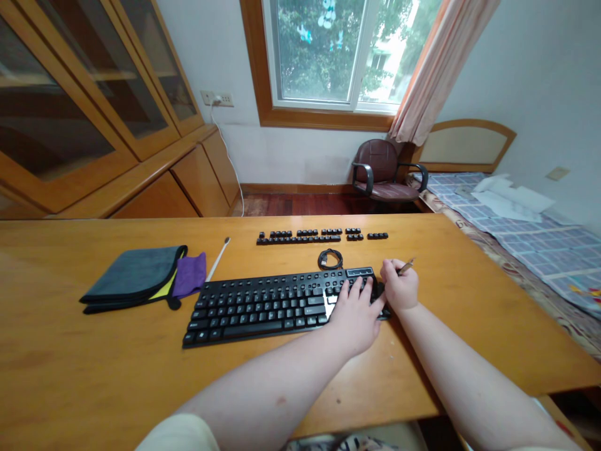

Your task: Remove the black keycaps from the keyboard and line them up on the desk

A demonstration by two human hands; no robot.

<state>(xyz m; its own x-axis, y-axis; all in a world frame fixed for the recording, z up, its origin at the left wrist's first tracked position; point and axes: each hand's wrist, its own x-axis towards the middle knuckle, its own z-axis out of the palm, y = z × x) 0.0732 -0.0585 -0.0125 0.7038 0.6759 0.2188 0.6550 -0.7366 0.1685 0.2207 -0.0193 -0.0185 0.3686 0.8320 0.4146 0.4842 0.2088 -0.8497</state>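
A black keyboard (pixel 263 307) lies on the wooden table, with bare switch stems showing along its upper rows. My left hand (pixel 354 313) rests over the keyboard's right end, fingers spread across the number pad and hiding part of it. Beside that end, my right hand (pixel 400 287) is closed around a thin, brownish metal tool (pixel 406 265); one end pokes out above the fist, and its exact kind is unclear. Black keycaps (pixel 300 240) stand in two rows behind the keyboard. A coiled black USB cable (pixel 330 259) sits between them and the keyboard.
To the left are a folded grey cloth (pixel 136 275), a purple cloth (pixel 190 274) and a white toothbrush (pixel 218 259). Beyond the table (pixel 117 388) stand an office chair (pixel 382 169), a bed (pixel 526 219) and a glass-door cabinet (pixel 131 144).
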